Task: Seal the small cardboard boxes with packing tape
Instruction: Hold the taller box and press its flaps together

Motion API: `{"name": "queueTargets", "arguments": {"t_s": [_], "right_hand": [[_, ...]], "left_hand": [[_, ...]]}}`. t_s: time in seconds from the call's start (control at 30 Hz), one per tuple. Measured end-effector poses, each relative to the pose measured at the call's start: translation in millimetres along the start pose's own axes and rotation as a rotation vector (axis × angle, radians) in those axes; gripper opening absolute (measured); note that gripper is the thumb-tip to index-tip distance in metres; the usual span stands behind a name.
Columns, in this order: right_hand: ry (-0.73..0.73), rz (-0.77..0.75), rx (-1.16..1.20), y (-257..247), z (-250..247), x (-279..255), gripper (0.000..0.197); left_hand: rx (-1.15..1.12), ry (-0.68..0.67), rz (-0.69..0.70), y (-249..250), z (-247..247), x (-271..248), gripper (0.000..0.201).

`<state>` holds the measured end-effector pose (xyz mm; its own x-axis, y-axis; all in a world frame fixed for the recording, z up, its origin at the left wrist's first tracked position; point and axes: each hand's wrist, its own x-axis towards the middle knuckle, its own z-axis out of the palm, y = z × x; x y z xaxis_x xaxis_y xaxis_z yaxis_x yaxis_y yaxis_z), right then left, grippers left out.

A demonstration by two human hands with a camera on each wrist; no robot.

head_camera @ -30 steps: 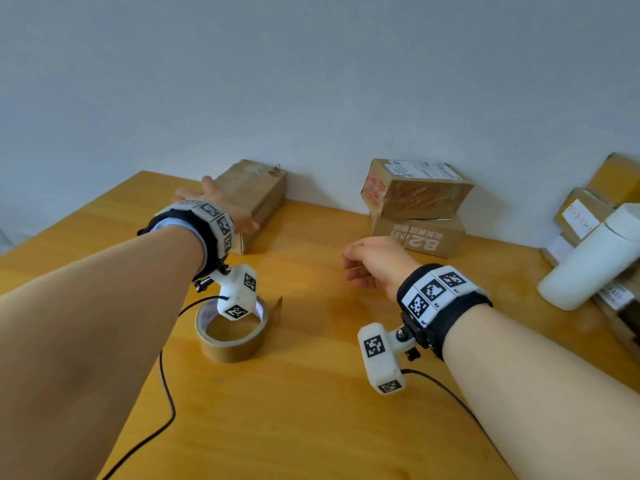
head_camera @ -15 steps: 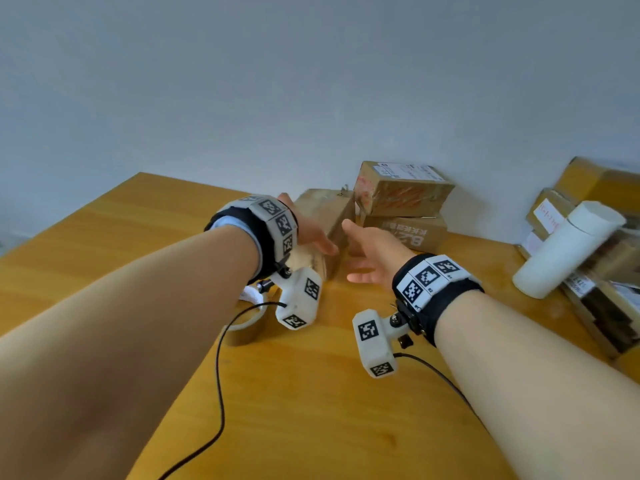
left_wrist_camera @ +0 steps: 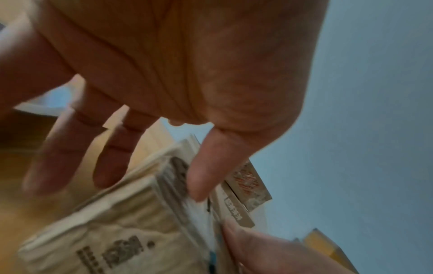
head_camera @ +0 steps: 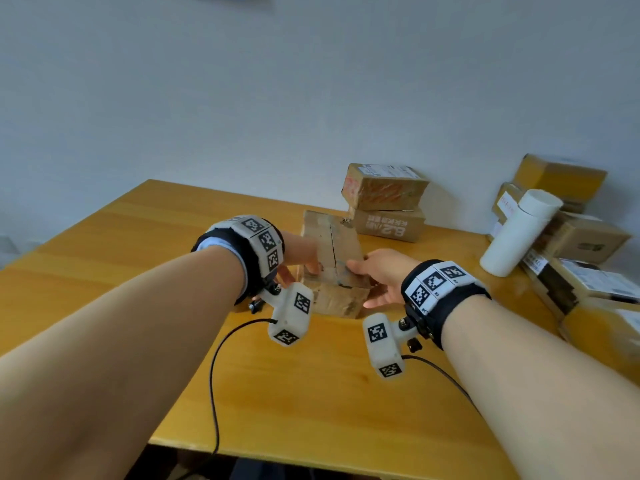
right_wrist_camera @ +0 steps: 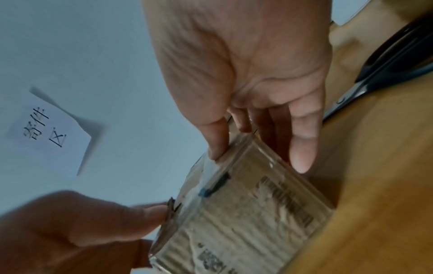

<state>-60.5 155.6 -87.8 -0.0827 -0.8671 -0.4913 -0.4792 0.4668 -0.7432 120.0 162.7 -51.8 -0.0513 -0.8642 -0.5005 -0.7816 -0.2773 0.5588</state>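
The left hand [head_camera: 300, 252] and right hand [head_camera: 382, 271] grasp a small cardboard box [head_camera: 334, 261] from either side, thumbs on top. It sits mid-way on a yellow wooden table [head_camera: 311, 393] against a pale wall [head_camera: 311, 98], more boxes [head_camera: 386, 202] stacked behind.

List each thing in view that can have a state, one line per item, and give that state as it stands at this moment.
Small cardboard box: on the table, flaps down, seam showing, held from both sides.
Left hand: grips the box's left side.
Right hand: grips the box's right side.
Two stacked boxes: by the wall, closed.
White cylinder: leaning on the boxes at right.
Scissors: lying on the table.
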Motion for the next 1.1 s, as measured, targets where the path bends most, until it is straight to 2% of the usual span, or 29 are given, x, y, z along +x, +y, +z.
{"name": "queueTargets", "arguments": {"t_s": [0.13, 0.23, 0.33, 0.47, 0.57, 0.6, 0.7, 0.77, 0.93, 1.1], "right_hand": [[-0.045, -0.026, 0.003, 10, 4, -13, 0.03], [-0.033, -0.037, -0.004, 15, 8, -16, 0.035], [0.018, -0.059, -0.04, 17, 11, -14, 0.042], [0.216, -0.224, -0.101, 20, 10, -11, 0.029], [0.377, -0.32, -0.128, 22, 6, -8, 0.039], [0.399, -0.339, -0.123, 24, 5, -6, 0.039], [0.418, -0.377, -0.1, 26, 4, 0, 0.033], [0.423, -0.38, -0.083, 26, 3, 4, 0.031], [0.42, -0.386, -0.094, 22, -1, 10, 0.031], [0.412, -0.395, -0.165, 13, -1, 15, 0.034]], "left_hand": [[-0.322, 0.115, -0.028, -17, 0, -3, 0.053], [-0.431, 0.175, 0.013, -24, 2, -3, 0.048], [-0.621, 0.065, -0.011, -31, 12, 2, 0.048], [-0.765, -0.11, 0.017, -37, 23, 8, 0.035], [-0.788, -0.146, 0.048, -31, 30, 11, 0.021], [-0.797, -0.136, 0.07, -29, 31, 13, 0.022], [-0.846, -0.06, 0.135, -21, 32, 23, 0.06], [-0.839, -0.029, 0.186, -20, 30, 30, 0.068], [-0.727, -0.161, 0.312, -29, 32, 50, 0.068], [-0.749, -0.143, 0.336, -27, 33, 66, 0.055]]}}
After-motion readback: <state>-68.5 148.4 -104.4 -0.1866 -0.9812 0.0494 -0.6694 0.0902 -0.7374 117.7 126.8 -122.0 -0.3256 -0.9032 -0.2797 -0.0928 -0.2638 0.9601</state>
